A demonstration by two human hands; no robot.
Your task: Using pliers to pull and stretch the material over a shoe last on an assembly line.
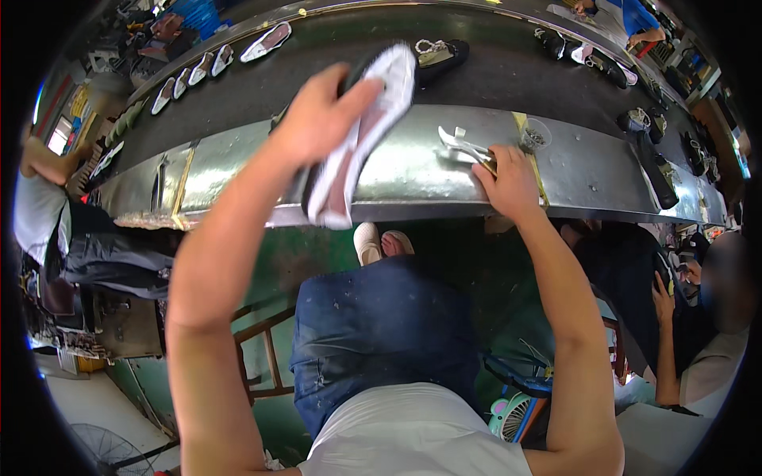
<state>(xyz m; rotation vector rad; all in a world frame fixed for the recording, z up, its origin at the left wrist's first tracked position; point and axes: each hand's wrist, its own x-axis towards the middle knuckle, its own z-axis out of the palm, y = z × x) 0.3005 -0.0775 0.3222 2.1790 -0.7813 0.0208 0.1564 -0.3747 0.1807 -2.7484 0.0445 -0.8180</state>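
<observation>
My left hand (pixel 321 115) grips a shoe (pixel 361 139), its white sole and pink lining turned toward me, tilted over the metal ledge (pixel 413 170) of a conveyor. My right hand (pixel 508 178) rests on the ledge and closes on the handle of a metal pincer tool (pixel 463 145) lying flat there. A small clear cup (pixel 536 135) stands just beyond the right hand. A dark shoe with a metal buckle (pixel 440 54) lies on the black belt (pixel 492 75) right behind the held shoe.
Several pale shoes (pixel 214 62) ride the belt at far left, dark ones (pixel 591 59) at far right. A black tool (pixel 655 159) lies on the ledge's right end. Seated people flank me: one left (pixel 48 214), one right (pixel 698 317). A small fan (pixel 512 412) stands below.
</observation>
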